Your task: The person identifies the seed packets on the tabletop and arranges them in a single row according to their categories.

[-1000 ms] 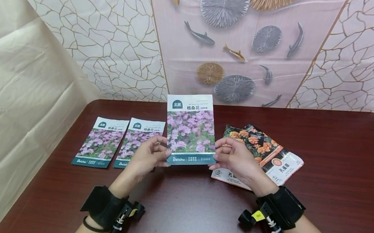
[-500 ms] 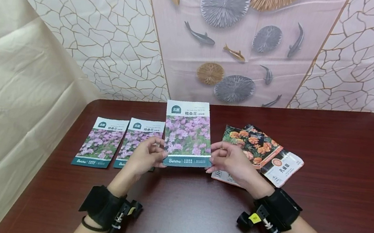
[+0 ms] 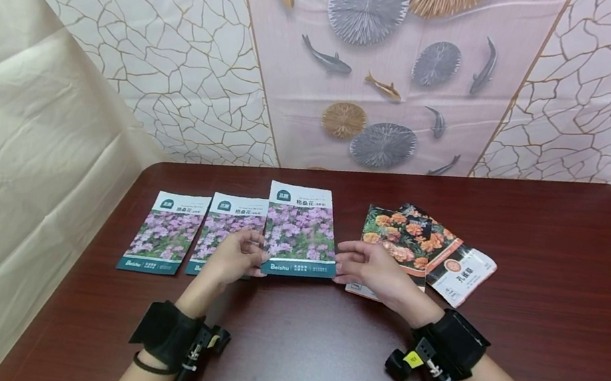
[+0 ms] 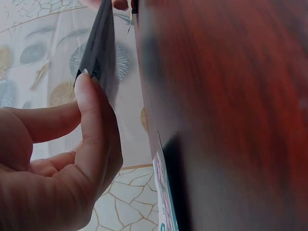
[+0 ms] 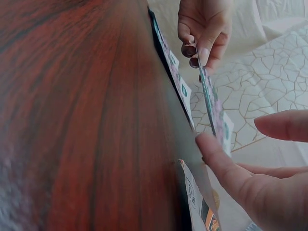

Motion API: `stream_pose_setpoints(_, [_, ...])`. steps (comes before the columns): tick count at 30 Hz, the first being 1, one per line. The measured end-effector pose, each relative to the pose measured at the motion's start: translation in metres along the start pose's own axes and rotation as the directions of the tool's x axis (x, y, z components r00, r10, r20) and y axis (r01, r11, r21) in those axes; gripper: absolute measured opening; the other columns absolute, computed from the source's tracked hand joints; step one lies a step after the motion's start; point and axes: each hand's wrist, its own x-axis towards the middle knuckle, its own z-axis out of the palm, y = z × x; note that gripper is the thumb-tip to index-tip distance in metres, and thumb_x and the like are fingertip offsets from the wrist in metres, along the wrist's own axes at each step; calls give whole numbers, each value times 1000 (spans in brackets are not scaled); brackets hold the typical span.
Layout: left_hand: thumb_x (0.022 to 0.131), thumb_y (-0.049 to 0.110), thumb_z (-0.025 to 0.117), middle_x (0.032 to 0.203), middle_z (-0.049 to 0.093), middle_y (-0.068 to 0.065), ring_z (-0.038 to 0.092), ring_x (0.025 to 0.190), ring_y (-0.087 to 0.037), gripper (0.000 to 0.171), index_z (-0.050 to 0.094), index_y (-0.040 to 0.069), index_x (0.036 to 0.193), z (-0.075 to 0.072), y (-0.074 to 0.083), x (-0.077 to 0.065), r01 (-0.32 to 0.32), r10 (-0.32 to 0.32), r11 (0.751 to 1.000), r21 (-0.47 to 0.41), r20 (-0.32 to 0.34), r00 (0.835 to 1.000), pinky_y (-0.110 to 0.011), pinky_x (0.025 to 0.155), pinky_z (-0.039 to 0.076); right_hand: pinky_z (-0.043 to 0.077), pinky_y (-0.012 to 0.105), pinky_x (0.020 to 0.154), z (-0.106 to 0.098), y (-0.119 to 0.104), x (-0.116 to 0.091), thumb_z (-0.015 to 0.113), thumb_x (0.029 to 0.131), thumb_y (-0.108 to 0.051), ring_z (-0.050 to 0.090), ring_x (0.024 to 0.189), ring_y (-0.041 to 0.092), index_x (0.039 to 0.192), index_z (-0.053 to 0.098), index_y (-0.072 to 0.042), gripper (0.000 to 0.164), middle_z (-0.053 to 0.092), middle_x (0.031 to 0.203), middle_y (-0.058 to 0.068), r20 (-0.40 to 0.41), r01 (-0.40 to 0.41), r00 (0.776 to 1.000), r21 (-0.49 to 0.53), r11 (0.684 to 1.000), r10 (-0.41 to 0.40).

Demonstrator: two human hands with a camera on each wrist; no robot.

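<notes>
In the head view, a seed packet with pink-purple flowers and a teal lower band (image 3: 301, 234) is held above the table, its face toward me. My left hand (image 3: 236, 255) pinches its lower left edge between thumb and fingers; the left wrist view shows the thumb (image 4: 89, 110) against the packet edge-on. At the opposite edge is my right hand (image 3: 374, 269), thumb and fingers spread apart with the fingertips close to the packet, as the right wrist view also shows. Two matching packets lie to the left, one at the far left (image 3: 164, 234) and one (image 3: 223, 224) partly behind my left hand.
Two orange-flower seed packets overlap on the right, one partly under my right hand (image 3: 398, 233) and the other angled outward (image 3: 464, 274). The dark red wooden table (image 3: 300, 365) meets a patterned cloth backdrop (image 3: 447, 106) behind and a cream cloth (image 3: 12, 168) on the left.
Both hands have lowered the held packet toward the table and slightly left, bringing it closer beside the middle packet. My right hand's fingers have loosened from its right edge.
</notes>
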Motion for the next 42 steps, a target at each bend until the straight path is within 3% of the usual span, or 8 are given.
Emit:
stream_pose_setpoints(7, [89,-3,55,88,61,-15,59,64,-15,22,57,-5,111,0,-1,1,31,-30,998,53,-21,999,-34,64,54,47,37,87,-1,0,-1,48,91,5,53,108,36,129,34,19,43,44,125,35,18,-7,1000,-108,994,9])
stream_pose_setpoints(13, [89,-4,54,97,59,-19,60,69,-16,31,51,-9,119,0,0,0,38,-39,998,53,5,999,-32,65,54,45,38,88,-2,2,-2,52,91,-6,49,114,35,125,45,13,39,50,124,27,76,76,996,-335,939,-53])
stream_pose_setpoints(17, [89,-5,53,101,58,-21,61,74,-17,37,47,-10,125,-1,0,-1,34,-36,998,58,30,999,-31,66,54,41,43,93,0,2,-6,54,92,-12,44,119,36,126,47,8,40,49,127,23,161,152,983,-466,872,-85])
stream_pose_setpoints(20, [89,-4,53,102,58,-21,61,76,-18,38,46,-10,126,-1,0,-1,33,-35,997,64,36,999,-31,66,54,43,42,88,4,1,-9,56,91,-17,54,105,31,127,49,4,42,51,126,19,211,209,972,-571,794,-104])
stream_pose_setpoints(24, [89,-3,54,103,58,-21,61,78,-20,39,46,-9,127,-1,0,-2,34,-37,997,70,34,999,-32,68,54,45,40,82,8,0,-11,57,91,-21,57,100,28,127,50,1,43,51,126,18,276,274,955,-665,695,-112])
stream_pose_setpoints(28, [88,-3,57,106,58,-22,61,83,-24,41,47,-7,127,0,0,-1,40,-43,995,88,31,999,-31,67,54,43,42,90,10,0,-13,56,92,-22,49,115,29,129,49,1,44,50,128,18,342,318,935,-699,640,-91])
stream_pose_setpoints(34, [88,-1,58,107,57,-21,61,88,-26,40,48,-6,127,-1,1,-4,42,-46,990,138,26,999,-31,67,54,38,42,97,12,1,-13,57,91,-23,45,121,28,131,47,1,47,49,130,16,423,380,903,-713,590,-70])
stream_pose_setpoints(42, [88,3,59,109,59,-19,62,89,-26,40,50,-4,126,-5,3,-6,29,-31,978,206,9,999,-30,68,54,34,43,99,13,0,-15,58,91,-26,40,125,29,132,46,-1,50,45,134,14,465,399,884,-704,588,-43])
